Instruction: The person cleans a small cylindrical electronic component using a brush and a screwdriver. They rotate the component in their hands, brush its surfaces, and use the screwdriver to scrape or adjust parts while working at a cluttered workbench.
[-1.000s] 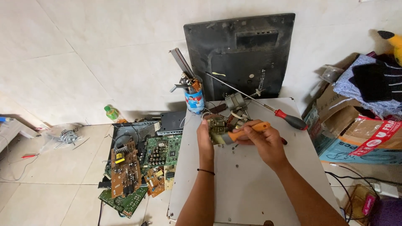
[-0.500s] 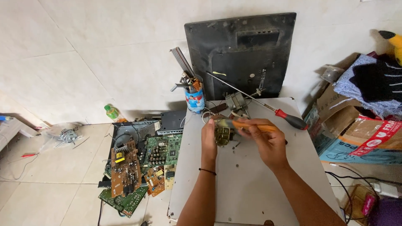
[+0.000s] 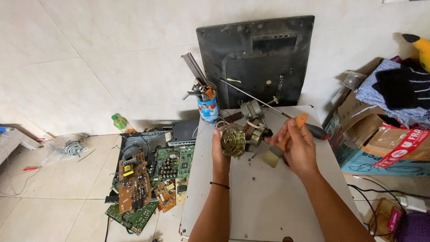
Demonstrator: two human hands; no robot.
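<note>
My left hand (image 3: 220, 154) holds a small round brass-coloured motor (image 3: 234, 140) upright on the white tabletop (image 3: 264, 201). My right hand (image 3: 298, 145) grips an orange-handled screwdriver (image 3: 295, 125), its handle sticking up between my fingers and its tip pointing toward the motor. A small pale block (image 3: 271, 159) sits just under my right hand. Other metal motor parts (image 3: 257, 134) lie right behind the motor.
A can of tools (image 3: 207, 104) stands at the table's back left. A black monitor back shell (image 3: 260, 62) leans on the wall. Circuit boards (image 3: 148, 183) lie on the floor to the left. Cardboard boxes with cloth (image 3: 380, 116) crowd the right. A red-and-black screwdriver (image 3: 316, 131) lies behind my right hand.
The motor has turned so its round face shows. My right hand shifted right and tilted the screwdriver handle upward.
</note>
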